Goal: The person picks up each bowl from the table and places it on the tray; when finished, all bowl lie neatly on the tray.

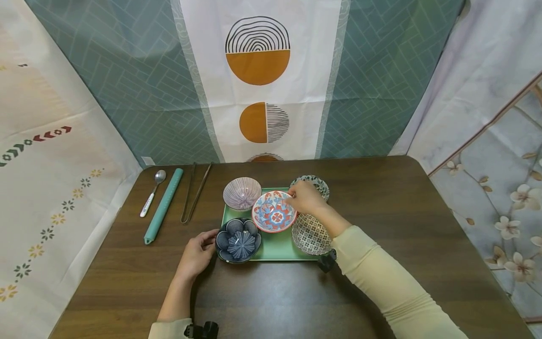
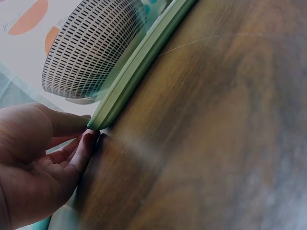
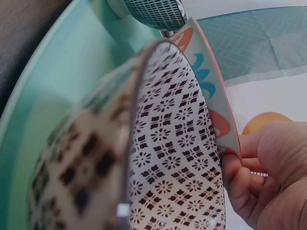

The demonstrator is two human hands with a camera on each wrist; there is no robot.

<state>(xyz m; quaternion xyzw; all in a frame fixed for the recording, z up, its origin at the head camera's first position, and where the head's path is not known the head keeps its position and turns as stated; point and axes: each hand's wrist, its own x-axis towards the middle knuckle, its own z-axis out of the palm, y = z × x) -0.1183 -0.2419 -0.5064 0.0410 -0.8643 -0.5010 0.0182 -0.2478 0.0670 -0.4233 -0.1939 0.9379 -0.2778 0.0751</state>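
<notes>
At the front left corner of a green tray (image 1: 277,254), my left hand (image 1: 196,254) pinches the tray's edge between thumb and fingers, as the left wrist view shows. A dark blue flower-shaped bowl (image 1: 238,240) sits just beside that hand. My right hand (image 1: 308,197) grips the right rim of a red-and-blue patterned bowl (image 1: 274,212) in the middle of the tray. In the right wrist view, that bowl (image 3: 223,120) stands behind a brown-and-white patterned bowl (image 3: 168,158). A purple-striped bowl (image 1: 242,193) occupies the back left; a dark green patterned bowl (image 1: 320,183) is partly hidden behind my right hand.
Left of the tray on the wooden table (image 1: 271,301) lie metal tongs (image 1: 195,197), a long teal stick-shaped item (image 1: 163,206) and a spoon (image 1: 153,192) with a white handle. Patterned cloths (image 1: 372,84) hang behind the table and along both sides.
</notes>
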